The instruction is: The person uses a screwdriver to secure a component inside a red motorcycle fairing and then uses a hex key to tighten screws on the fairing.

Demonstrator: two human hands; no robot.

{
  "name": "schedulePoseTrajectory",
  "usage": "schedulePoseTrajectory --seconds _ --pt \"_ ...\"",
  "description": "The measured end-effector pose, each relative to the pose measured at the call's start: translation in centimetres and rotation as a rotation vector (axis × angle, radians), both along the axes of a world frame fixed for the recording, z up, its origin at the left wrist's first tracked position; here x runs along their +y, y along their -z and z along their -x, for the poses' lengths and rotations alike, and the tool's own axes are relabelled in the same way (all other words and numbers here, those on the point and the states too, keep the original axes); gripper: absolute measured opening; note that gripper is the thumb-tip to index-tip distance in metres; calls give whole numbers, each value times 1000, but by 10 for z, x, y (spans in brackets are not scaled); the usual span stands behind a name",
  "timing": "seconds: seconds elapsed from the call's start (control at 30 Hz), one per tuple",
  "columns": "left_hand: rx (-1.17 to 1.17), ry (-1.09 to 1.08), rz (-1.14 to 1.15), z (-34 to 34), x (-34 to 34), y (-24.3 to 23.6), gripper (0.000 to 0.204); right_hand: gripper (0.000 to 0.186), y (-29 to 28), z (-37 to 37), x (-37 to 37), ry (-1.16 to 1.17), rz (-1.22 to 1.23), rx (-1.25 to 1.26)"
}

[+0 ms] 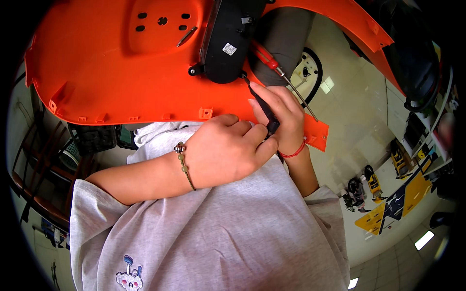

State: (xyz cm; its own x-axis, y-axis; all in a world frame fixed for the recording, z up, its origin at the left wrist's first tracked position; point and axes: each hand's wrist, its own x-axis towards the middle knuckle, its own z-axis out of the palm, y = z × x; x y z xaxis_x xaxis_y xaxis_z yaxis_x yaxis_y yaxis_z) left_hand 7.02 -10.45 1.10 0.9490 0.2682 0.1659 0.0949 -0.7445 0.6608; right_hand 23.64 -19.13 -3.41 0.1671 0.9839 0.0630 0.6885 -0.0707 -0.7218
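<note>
A slim black screwdriver (264, 105) slants up and left, its tip at the corner tab of a black housing (224, 53). The housing lies on a large orange plastic panel (107, 87). My right hand (286, 114) closes around the screwdriver's shaft side, index finger stretched along it. Crossing in front of my body, my left hand (233, 150) has its fingers curled at the handle's end, and its fingertips are partly hidden. A red-handled screwdriver (272, 62) lies beside the housing, its metal shaft reaching past my right hand. At the housing's lower left, another tab holds a screw (192, 71).
A small metal piece (186, 37) rests in the panel's recess. Below the panel's left edge sits an open black case (94, 138). A dark chair frame (41, 184) stands at the left. Small vehicle models (371, 184) and a yellow-blue panel (398, 203) are at the right.
</note>
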Motion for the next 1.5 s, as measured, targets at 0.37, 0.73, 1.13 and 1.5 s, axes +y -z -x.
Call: schedulePoseTrajectory --seconds 0.37,0.73,1.13,1.5 --pt "127 -99 -12 4 15 -7 38 24 7 9 3 22 -36 -140" --pt "1 -125 -86 -3 8 1 43 30 0 3 -1 -52 72 41" --pt "50 -169 737 1 8 8 39 50 -47 -9 -13 -35 -2 71" --pt "-27 -221 769 -9 0 14 46 25 -58 9 -4 46 13 -36"
